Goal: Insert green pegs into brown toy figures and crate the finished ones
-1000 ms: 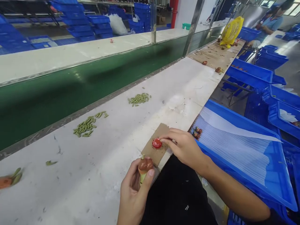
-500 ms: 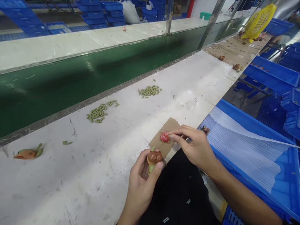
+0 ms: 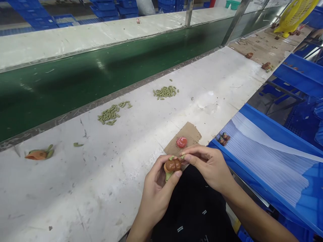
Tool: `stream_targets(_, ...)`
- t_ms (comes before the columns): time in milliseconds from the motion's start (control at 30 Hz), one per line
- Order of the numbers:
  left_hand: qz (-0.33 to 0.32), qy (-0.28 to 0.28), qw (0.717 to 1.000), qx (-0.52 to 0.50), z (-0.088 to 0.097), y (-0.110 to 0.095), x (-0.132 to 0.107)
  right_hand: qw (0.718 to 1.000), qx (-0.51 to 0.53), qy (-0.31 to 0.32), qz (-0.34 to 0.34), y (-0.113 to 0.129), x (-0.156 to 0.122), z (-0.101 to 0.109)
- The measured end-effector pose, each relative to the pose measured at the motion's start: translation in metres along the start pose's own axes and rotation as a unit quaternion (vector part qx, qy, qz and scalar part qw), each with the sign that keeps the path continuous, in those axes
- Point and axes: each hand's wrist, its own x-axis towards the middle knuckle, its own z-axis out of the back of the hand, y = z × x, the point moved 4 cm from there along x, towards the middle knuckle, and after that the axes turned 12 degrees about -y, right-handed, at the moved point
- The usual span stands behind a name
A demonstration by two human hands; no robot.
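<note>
Between the thumb and fingers of my left hand (image 3: 160, 188) is a small figurine (image 3: 173, 165) with a glossy brown top and a pale green part below; a little green piece stands up from it. My right hand (image 3: 207, 163) pinches a small green piece (image 3: 183, 156) close against the figurine's upper right side; whether the two touch I cannot tell. Just beyond both hands, a blob of red paste (image 3: 181, 142) sits on a piece of cardboard (image 3: 174, 144). Two piles of small green pieces, a nearer pile (image 3: 109, 114) and a farther pile (image 3: 165, 92), lie across the table.
An orange and green piece (image 3: 39, 153) and a lone green piece (image 3: 78, 144) lie at left on the white table (image 3: 101, 188). Behind runs a green conveyor belt (image 3: 106, 70). At right, a blue tray (image 3: 252, 117) holds brown figurines (image 3: 223, 138) on foam sheet. A yellow basket (image 3: 295, 16) stands far right.
My right hand has moved from the red paste back to the figurine, carrying the small green piece. My left hand still holds the figurine. The whole view has shifted slightly.
</note>
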Motion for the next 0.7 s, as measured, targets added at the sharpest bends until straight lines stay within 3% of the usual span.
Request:
stream_targets(267, -0.005, 0.009, 1.0, 0.017, 0.0003, 0.0032, 0.0007, 0.998, -0.046, -0.002, 0.035, 0.003, 0.0019, 0.0021)
stream_targets(700, -0.057, 0.024, 0.997, 0.049, 0.0033, 0.0099, -0.003, 0.982, -0.122, 0.052, 0.134, 0.008, -0.0031, -0.0008)
